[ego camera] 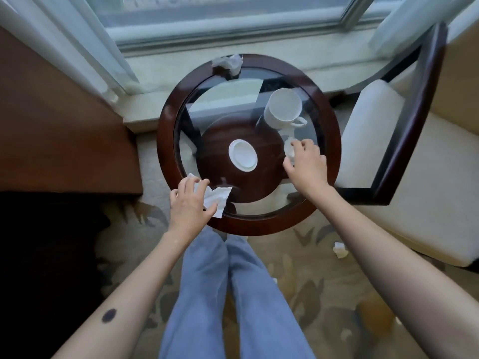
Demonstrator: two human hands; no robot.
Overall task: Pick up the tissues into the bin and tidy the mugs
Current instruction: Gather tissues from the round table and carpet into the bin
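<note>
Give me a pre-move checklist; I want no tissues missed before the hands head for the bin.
1. Left hand on the near-rim tissue: ok, fingers on it, not lifted.
2. Right hand on the small tissue: cannot tell if gripped.
3. Far-rim tissue collected: not ok, untouched.
4. Floor tissue by the chair collected: not ok.
5. Mug upright: not ok, on its side.
6. Bin located: cannot tell, not in view.
</note>
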